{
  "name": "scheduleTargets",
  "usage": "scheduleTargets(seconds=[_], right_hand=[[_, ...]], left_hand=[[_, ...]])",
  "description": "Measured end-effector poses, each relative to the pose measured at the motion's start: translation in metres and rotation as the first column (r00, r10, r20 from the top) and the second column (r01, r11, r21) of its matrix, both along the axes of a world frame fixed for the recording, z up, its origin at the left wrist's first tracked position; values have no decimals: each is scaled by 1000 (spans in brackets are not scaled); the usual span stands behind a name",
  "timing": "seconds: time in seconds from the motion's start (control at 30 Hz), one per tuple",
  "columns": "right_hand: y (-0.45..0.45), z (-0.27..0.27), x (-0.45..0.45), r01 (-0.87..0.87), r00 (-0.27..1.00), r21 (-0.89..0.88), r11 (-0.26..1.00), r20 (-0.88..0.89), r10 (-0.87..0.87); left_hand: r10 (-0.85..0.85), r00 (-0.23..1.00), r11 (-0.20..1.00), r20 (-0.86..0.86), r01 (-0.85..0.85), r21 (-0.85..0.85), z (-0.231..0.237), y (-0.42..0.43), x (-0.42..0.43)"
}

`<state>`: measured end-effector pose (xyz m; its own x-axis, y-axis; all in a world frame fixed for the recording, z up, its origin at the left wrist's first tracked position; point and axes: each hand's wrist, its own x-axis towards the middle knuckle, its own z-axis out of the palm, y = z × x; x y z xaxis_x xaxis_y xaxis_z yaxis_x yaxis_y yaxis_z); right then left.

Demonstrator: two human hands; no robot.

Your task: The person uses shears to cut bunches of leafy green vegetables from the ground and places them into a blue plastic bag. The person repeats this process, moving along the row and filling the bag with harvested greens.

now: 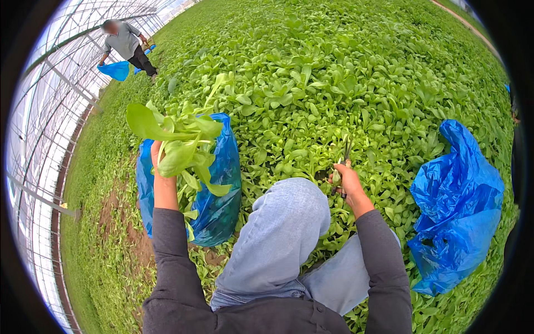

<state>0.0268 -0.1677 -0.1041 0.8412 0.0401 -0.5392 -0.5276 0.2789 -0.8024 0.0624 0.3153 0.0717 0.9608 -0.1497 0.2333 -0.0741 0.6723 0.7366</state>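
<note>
My left hand (156,153) grips a bunch of leafy greens (183,144), and the broad leaves hide most of its fingers. The bunch is at the mouth of a blue plastic bag (221,192), which stands bulging on the ground with dark green contents showing through. In front of my bent knee, my right hand (349,183) is closed around dark-handled scissors (347,150), blades pointing away from me. Something pale green shows beside its fingers, too small to tell exactly. Low leafy plants (304,154) grow densely around the blades.
A second blue plastic bag (457,200) lies crumpled on the plants at my right. Farther off at the left, a person (125,44) holds another blue bag (117,71). The greenhouse's metal frame (69,83) runs along the left side. Bare soil (135,238) shows at lower left.
</note>
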Motion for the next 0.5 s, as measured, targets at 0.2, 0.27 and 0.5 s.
scheduleTargets(seconds=[0.2, 0.27, 0.5], right_hand=[[13, -17, 13, -21, 993, -13, 1000, 113, 22], [10, -27, 11, -57, 981, -81, 995, 183, 71], [-24, -22, -6, 36, 999, -44, 998, -32, -38]], left_hand=[[852, 509, 455, -124, -601, 657, -59, 168, -84], [903, 376, 358, -206, -397, 845, -86, 207, -106], [907, 334, 333, -258, -193, 923, -131, 244, -126]])
